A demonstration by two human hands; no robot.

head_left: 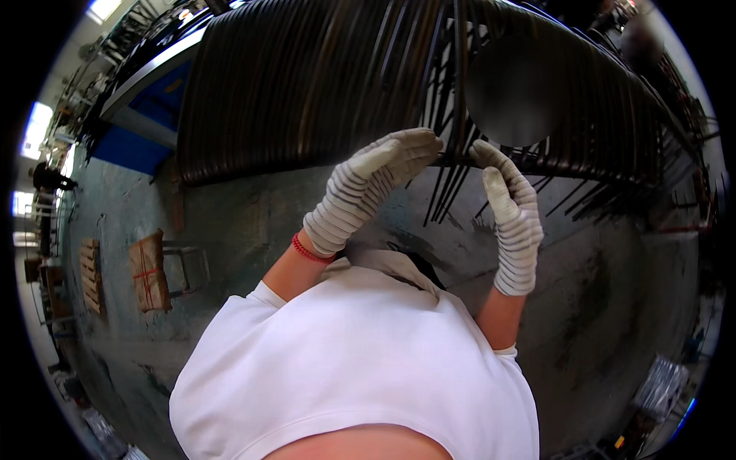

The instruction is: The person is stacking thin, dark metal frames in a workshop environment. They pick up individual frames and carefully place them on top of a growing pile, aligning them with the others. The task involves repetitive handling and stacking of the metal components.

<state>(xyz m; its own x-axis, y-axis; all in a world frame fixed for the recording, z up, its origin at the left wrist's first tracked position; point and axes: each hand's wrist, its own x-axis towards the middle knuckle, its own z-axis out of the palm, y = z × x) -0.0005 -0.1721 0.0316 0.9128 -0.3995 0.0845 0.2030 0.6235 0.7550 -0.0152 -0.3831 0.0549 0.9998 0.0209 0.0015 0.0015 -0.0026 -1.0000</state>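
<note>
Both my hands wear white knit gloves with grey stripes and smudged fingers. My left hand (376,172) reaches to the front edge of a long row of dark bent metal tubes (307,92), its fingers stretched out side by side. Across a gap, my right hand (511,203) is raised beside more dark tubes (606,130), thumb and fingers apart. Nothing shows in either hand; whether the left fingertips touch a tube I cannot tell. Between the hands, several thin dark rods (448,188) stick out below the row. A blurred round patch hides part of the right-hand tubes.
A blue panel with a pale top edge (134,142) adjoins the row's left end. On the left stand a brown wrapped bundle tied with red cord (150,272), a metal stool frame (190,264) and a wooden pallet (90,274). A silvery wrapped stack (661,387) lies far right.
</note>
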